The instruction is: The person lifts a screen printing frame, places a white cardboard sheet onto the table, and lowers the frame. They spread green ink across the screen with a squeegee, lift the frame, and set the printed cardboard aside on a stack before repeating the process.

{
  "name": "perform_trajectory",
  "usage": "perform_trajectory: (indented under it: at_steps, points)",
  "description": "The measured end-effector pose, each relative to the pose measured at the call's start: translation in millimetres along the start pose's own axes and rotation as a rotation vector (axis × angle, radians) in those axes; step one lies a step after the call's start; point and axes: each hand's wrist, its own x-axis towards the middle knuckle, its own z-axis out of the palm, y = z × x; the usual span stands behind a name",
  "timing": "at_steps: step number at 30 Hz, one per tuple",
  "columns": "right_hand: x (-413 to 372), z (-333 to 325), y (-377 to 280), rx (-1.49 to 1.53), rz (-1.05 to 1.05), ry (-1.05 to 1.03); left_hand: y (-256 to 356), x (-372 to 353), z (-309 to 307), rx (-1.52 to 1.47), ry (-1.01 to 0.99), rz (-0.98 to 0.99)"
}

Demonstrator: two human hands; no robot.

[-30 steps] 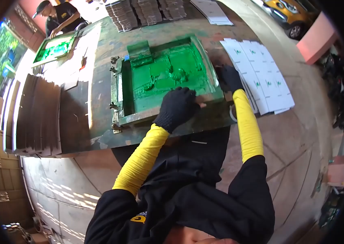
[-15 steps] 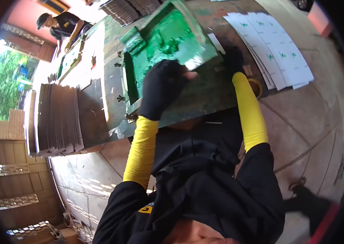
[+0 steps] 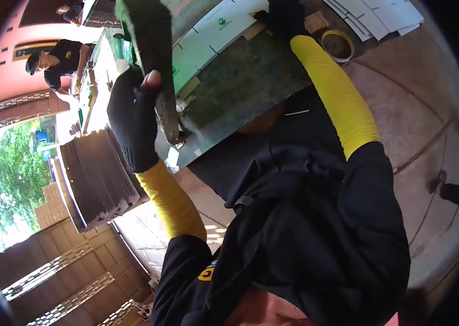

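Left hand (image 3: 134, 117): fingers clamped on screen frame (image 3: 153, 49) edge, holding it tilted steeply off tabletop (image 3: 251, 81), exposing printed card (image 3: 213, 30). Right hand (image 3: 286, 19) on card; finger state unclear.

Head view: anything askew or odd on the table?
Yes. The screen frame is not flat on the table. It stands steeply tilted, almost on edge, with the left hand keeping a grip on its near edge. A white sheet lies uncovered beside it, with the right hand at its corner.
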Motion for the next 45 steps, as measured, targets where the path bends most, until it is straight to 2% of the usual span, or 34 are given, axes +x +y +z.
perform_trajectory:
  at_steps: [4,9,12,17,20,25,29,32,33,36,39,41,43,45]
  points:
    - [-0.4,12.8,0.9,-0.055,-0.033,0.092,1.6,1.9,-15.5,-0.039,-0.054,-0.090]
    - [-2.2,3.1,-2.7,-0.062,-0.009,-0.013,12.2,-6.1,-18.0,-0.146,0.039,-0.196]
    - [-9.8,4.4,9.2,0.417,-0.179,0.189,13.2,-9.1,-19.9,-0.168,0.094,-0.132]
    - [-2.8,18.3,12.2,0.369,-0.224,0.355,3.6,-9.1,-33.0,-0.203,0.080,-0.174]
    - [11.1,43.0,19.0,-0.072,-0.239,0.287,3.9,-7.0,-35.8,-0.174,0.036,-0.102]
    - [23.7,56.0,22.1,0.105,-0.225,0.225,-5.5,-7.9,-39.4,-0.204,0.056,-0.122]
    - [45.0,48.8,32.1,0.262,-0.138,0.172,-3.1,-9.5,-38.5,-0.280,0.076,-0.136]
    - [58.1,6.2,33.3,0.917,0.359,-0.478,-11.2,-9.6,-40.9,-0.307,0.081,-0.113]
    - [57.4,-4.8,33.2,0.905,0.351,-0.478,-11.4,-10.5,-41.9,-0.318,0.089,-0.114]
    - [51.3,-34.4,40.5,1.290,0.477,-0.723,-5.5,-10.9,-46.4,-0.320,0.073,-0.137]
    - [26.4,-75.5,54.9,1.220,0.396,-0.681,-5.6,-11.8,-49.7,-0.340,0.066,-0.090]
    - [-8.8,-124.9,44.1,1.287,0.401,-0.512,-2.1,-12.1,-45.8,-0.366,0.067,-0.067]
    - [-37.5,-165.7,48.1,1.205,0.587,-0.281,3.5,-13.6,-45.4,-0.389,0.085,-0.134]
    - [-56.7,-206.1,55.2,1.062,0.485,-0.121,2.2,-15.0,-44.5,-0.408,0.092,-0.174]
